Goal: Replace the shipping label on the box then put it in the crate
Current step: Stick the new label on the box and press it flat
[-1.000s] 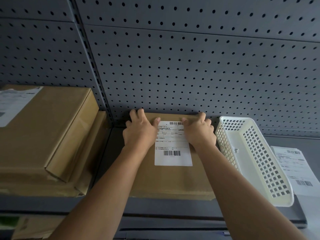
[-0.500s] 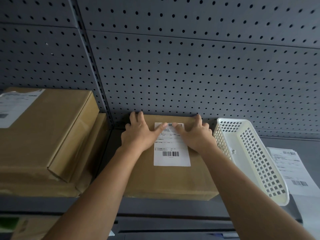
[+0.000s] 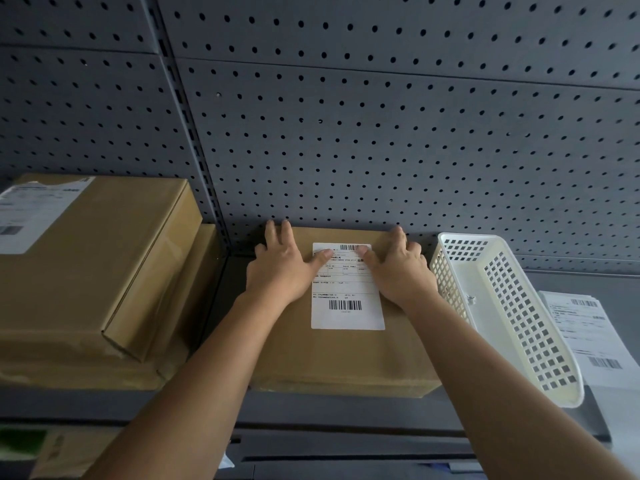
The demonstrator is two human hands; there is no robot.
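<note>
A flat brown cardboard box [image 3: 349,355] lies on the grey shelf against the pegboard. A white shipping label [image 3: 347,299] with barcodes is stuck on its top. My left hand [image 3: 282,268] lies flat on the box at the label's upper left, its thumb on the label's top edge. My right hand [image 3: 398,268] lies flat at the label's upper right, thumb also on the label's top. Both hands have fingers spread and grip nothing. A white perforated plastic crate [image 3: 512,313] stands tilted just right of the box.
Two stacked brown boxes [image 3: 90,282] fill the shelf's left side, the top one bearing a torn label. Loose printed label sheets [image 3: 585,334] lie right of the crate. A grey pegboard wall [image 3: 346,133] rises behind. The shelf's front edge [image 3: 346,410] runs below the box.
Both thumbs slid inward along the label's top edge, from its outer corners toward its middle. The box, crate and other boxes stayed where they were.
</note>
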